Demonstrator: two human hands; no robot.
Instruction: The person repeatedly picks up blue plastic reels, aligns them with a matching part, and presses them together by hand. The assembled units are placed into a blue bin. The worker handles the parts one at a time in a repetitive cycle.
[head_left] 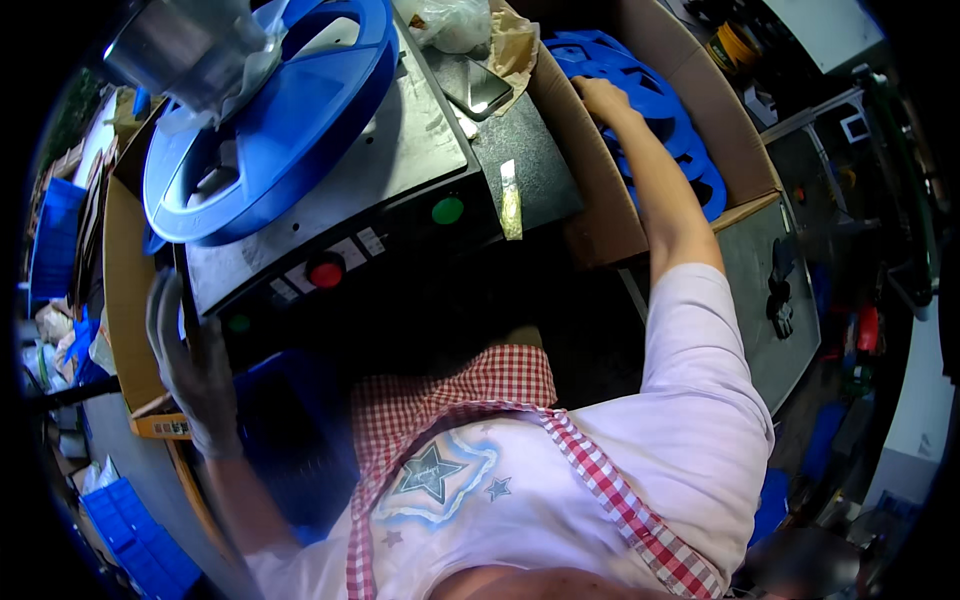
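My bare right hand (605, 100) reaches into a cardboard box at the far right, its fingers bent on a blue plastic reel flange (655, 95) among several overlapping ones; the fingertips are partly hidden. On the left, my gloved left hand (195, 375) is held up beside the front left corner of a machine, fingers stretched and nothing in them, slightly blurred. A large blue reel (350, 85) sits tilted on the machine's metal top (420, 130), under a shiny metal cylinder (190, 50).
Green (447, 210) and red (325, 274) buttons sit on the machine's front. A phone (478, 90) and crumpled plastic (450, 25) lie behind it. Another cardboard box (135, 300) stands at left, near a blue crate (140, 540). Black scissors (780, 290) lie on the right surface.
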